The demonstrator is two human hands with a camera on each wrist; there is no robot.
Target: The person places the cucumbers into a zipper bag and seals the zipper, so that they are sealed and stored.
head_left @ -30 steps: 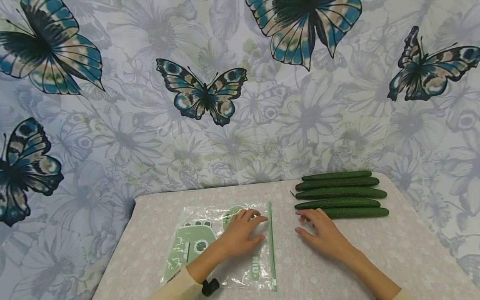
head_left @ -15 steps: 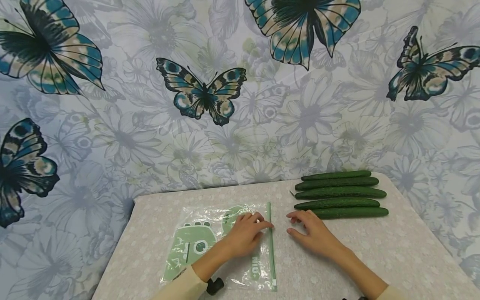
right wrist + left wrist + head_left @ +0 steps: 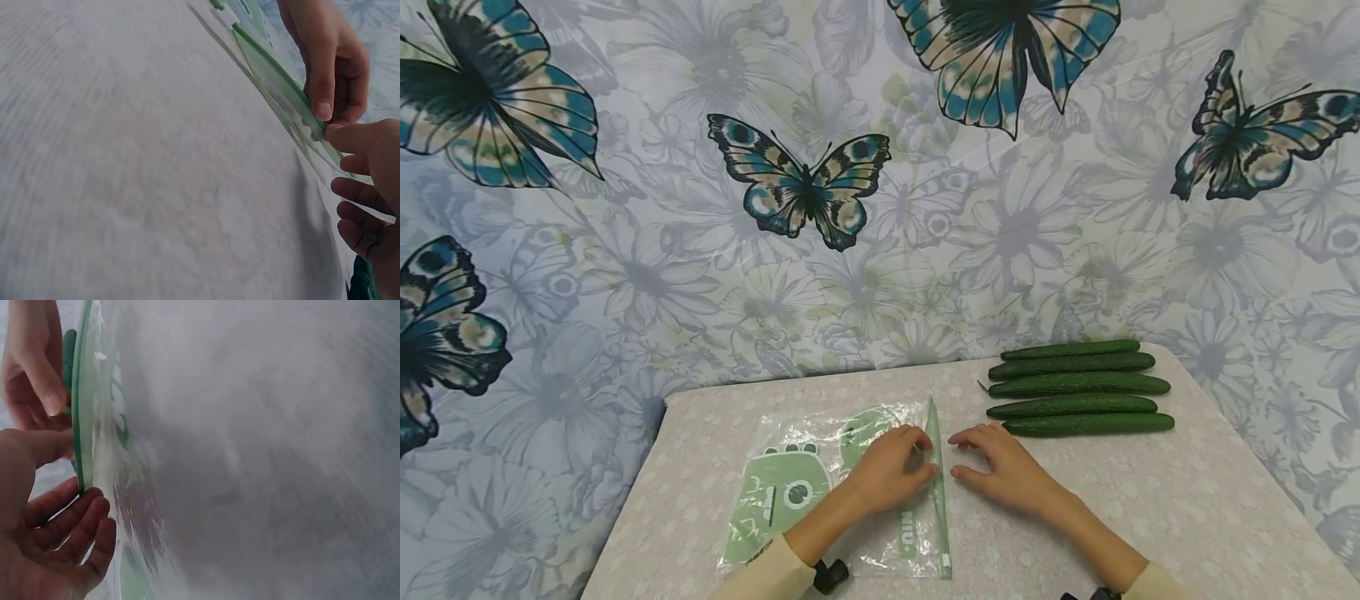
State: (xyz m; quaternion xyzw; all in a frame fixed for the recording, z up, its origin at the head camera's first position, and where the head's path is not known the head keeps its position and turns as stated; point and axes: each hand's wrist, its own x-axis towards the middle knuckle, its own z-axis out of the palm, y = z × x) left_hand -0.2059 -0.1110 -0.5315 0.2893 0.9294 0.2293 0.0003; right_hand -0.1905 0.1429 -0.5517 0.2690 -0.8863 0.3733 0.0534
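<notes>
Clear plastic with green printing: a flat zip bag (image 3: 786, 492) lies on a cloth-covered table (image 3: 1007, 550), lower centre of the head view. Its green zip edge (image 3: 942, 517) looks partly parted, with a narrow gap showing at upper right of the right wrist view. The left hand (image 3: 889, 471) pinches that edge between thumb and fingers. Just beside it, the right hand (image 3: 1003, 468) holds nothing, its fingers loosely curved; whether its thumb touches the edge, I cannot tell. No contents show in the bag. Opening seems begun, not finished: all five cucumbers (image 3: 1078, 384) lie outside, right of centre, in a row
</notes>
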